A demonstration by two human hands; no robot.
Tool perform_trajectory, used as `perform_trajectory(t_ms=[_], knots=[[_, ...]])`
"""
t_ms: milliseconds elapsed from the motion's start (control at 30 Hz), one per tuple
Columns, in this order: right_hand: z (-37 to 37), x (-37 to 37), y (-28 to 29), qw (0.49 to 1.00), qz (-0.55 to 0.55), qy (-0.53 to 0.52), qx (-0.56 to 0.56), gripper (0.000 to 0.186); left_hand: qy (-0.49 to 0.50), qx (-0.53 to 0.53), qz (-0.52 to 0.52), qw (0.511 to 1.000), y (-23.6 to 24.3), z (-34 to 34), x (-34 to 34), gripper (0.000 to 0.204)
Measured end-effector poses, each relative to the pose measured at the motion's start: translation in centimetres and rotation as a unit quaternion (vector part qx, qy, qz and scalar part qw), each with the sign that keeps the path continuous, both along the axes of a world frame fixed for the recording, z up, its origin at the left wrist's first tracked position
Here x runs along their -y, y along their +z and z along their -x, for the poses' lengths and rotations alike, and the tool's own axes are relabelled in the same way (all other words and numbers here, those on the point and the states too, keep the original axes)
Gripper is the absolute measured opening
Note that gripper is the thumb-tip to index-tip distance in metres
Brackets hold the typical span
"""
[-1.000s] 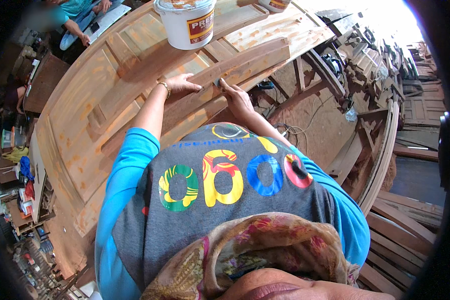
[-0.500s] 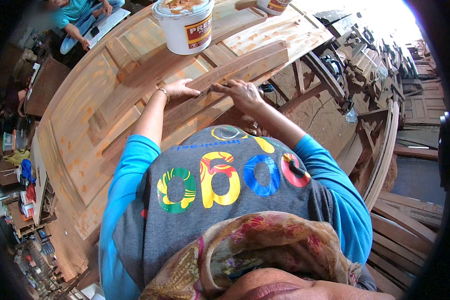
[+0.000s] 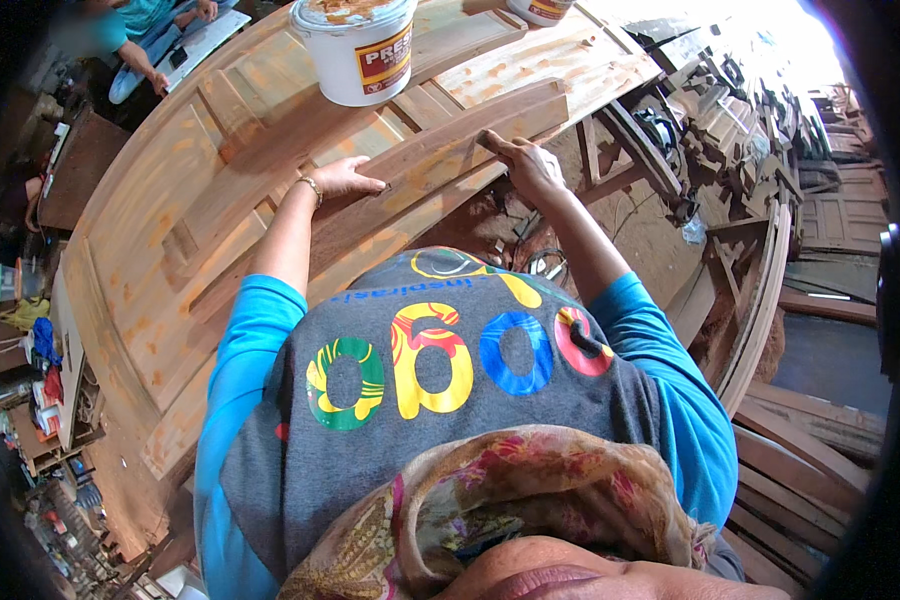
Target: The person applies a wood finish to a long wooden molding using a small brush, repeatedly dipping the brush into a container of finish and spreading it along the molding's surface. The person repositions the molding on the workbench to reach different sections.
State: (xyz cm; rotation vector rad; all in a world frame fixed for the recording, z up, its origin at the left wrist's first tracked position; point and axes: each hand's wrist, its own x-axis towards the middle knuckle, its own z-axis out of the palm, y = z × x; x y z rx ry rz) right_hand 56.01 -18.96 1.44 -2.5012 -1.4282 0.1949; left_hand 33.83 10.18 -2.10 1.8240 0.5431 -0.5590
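Wooden moulding strip (image 3: 425, 165) under both hands

single head-worn fisheye, looking steeply down and forward over the wearer's own chest. close on the wooden door (image 3: 170, 250) lying flat ahead, edges bowed toward the rim. dark vignette at the corners. no second view to overlap.

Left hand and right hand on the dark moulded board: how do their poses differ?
The left hand lies flat, palm down, on the dark moulded board; the right hand is bunched, fingertips pressed to the board's upper face. The left hand sits nearer the board's middle, with a bracelet at the wrist; the right hand works closer to the end nearest the white bucket. Both touch the same board, which lies on the wooden door.
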Motion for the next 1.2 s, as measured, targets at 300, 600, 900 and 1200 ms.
perform_trajectory(t_ms=[300,600,900,1200], knots=[[0.9,1.4,2.0,0.987,0.061,-0.064,-0.133,0.042,-0.022,0.047,-0.139,0.989,1.1,0.4,1.2,0.105],[11.1,-2.4,3.8,0.974,0.035,0.012,-0.223,0.046,-0.037,0.046,-0.239,0.969,2.7,1.1,4.0,0.100],[10.7,-1.6,-0.3,0.963,0.001,0.056,-0.263,0.048,-0.033,0.066,-0.278,0.958,2.4,0.4,6.2,0.107],[6.2,3.6,0.5,0.949,-0.045,0.018,-0.311,0.045,-0.036,0.017,-0.349,0.936,4.7,1.3,8.7,0.080]])
